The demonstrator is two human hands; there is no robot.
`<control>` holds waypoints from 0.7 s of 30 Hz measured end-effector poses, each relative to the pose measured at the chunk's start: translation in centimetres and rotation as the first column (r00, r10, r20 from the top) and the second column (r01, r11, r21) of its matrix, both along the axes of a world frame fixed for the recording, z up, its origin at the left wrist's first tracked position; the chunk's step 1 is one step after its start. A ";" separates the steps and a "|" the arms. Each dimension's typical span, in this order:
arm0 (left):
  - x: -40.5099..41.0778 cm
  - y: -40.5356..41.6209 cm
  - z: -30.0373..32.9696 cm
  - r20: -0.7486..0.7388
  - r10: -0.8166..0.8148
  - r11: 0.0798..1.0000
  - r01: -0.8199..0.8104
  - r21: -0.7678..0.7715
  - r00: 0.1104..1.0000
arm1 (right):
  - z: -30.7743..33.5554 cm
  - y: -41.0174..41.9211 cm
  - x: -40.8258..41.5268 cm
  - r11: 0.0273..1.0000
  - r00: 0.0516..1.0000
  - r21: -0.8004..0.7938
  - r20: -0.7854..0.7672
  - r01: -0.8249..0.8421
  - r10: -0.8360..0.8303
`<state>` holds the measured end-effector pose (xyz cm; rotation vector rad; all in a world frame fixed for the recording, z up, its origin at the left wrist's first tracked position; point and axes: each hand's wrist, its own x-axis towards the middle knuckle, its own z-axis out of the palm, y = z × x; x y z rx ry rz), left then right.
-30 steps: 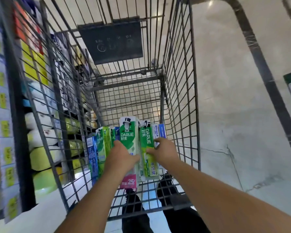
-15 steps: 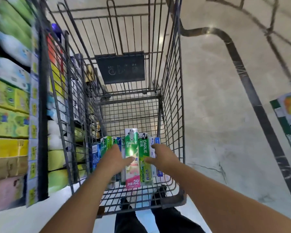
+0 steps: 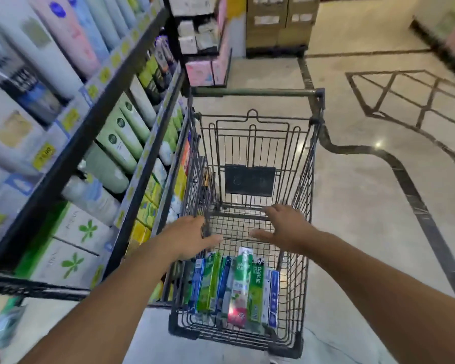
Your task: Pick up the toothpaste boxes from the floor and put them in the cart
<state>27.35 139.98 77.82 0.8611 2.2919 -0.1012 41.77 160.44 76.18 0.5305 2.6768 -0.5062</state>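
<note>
Both hands, left (image 3: pixel 188 237) and right (image 3: pixel 285 228), are hovering spread and empty over the cart (image 3: pixel 304 185); the boxes (image 3: pixel 237 287) are standing half-blurred inside.

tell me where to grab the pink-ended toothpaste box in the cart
Grip the pink-ended box by its far end, coming from above: it lies packed edge to edge between neighbouring boxes in the cart, so its long sides are blocked, while that end sticks out past them.

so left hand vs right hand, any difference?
Left hand sits at the cart's left wall, near the shelf; right hand hovers mid-basket. Left sits slightly lower, closer to the boxes. Both open, empty, above the boxes.
</note>
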 end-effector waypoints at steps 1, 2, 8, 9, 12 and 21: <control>-0.1 -0.5 0.9 -0.012 0.004 1.000 -0.005 -0.009 1.000 | 1.1 -0.2 0.4 1.000 1.000 0.019 -0.008 -0.006 0.006; -0.1 -1.0 1.6 -0.012 0.016 1.000 -0.016 -0.007 1.000 | 1.9 -0.4 0.9 0.999 1.000 0.036 -0.010 -0.014 0.014; 2.0 -4.0 6.4 0.031 0.001 0.999 -0.002 0.036 1.000 | 6.0 -3.7 3.1 0.998 1.000 0.059 -0.025 -0.016 0.017; 2.4 -5.0 7.1 0.042 -0.009 0.999 0.007 0.046 0.999 | 6.5 -4.8 3.5 0.998 0.999 0.062 -0.034 -0.019 0.021; 3.6 -9.0 8.4 0.078 -0.004 0.997 -0.002 0.077 0.997 | 8.0 -8.7 4.4 0.996 0.996 0.081 -0.072 -0.040 0.046; 8.4 -27.1 10.4 0.139 0.061 0.990 -0.078 0.120 0.988 | 11.6 -25.4 6.3 0.984 0.987 0.098 -0.047 -0.146 0.151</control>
